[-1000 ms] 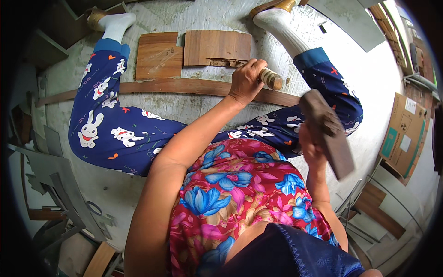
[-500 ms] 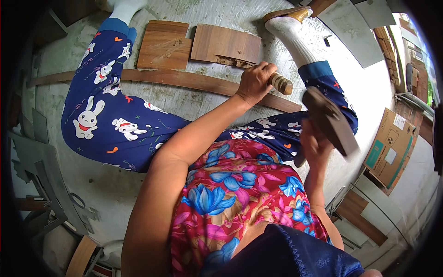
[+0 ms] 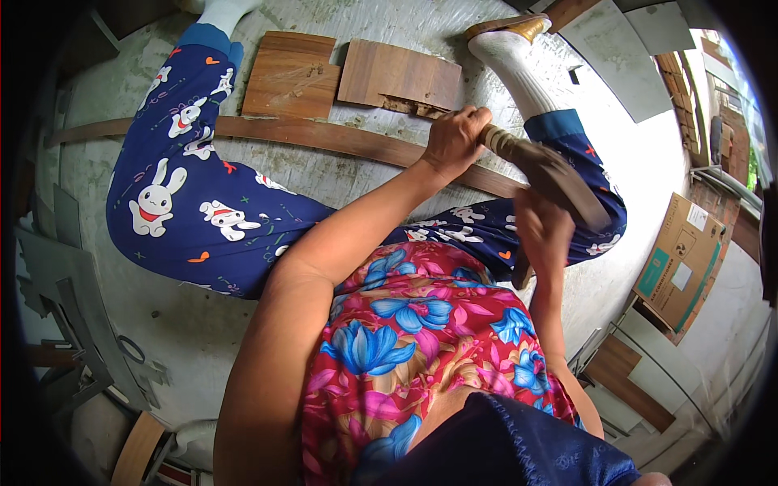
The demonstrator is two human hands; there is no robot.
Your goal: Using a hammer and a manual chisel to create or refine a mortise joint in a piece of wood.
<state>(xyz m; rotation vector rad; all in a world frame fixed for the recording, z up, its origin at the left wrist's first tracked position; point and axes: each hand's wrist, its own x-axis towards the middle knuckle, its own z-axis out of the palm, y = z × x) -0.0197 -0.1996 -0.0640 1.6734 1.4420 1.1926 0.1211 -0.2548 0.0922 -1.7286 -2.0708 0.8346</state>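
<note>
My left hand (image 3: 455, 144) is closed around a chisel with a round wooden handle (image 3: 500, 141) wrapped in pale bands. Its blade is hidden behind my fist, which lies beside the ragged, chipped lower edge of a brown wooden board (image 3: 399, 73). In my right hand (image 3: 545, 228), blurred by motion, is a hammer whose heavy dark head (image 3: 571, 188) overlaps the butt of the chisel's handle. Whether they touch I cannot tell. Left of that board lies a second brown board (image 3: 290, 73) with a stepped right edge.
A long brown wooden strip (image 3: 324, 138) runs across the floor under my legs. My outstretched legs flank the boards. On the right stand a cardboard box (image 3: 682, 255) and grey panels (image 3: 612, 53). At the left are stacked grey panels (image 3: 77, 283) and a dark ring (image 3: 131, 349).
The hammer head has swung up and left onto the chisel's handle end, and my right hand has risen with it. My left hand keeps nearly the same place.
</note>
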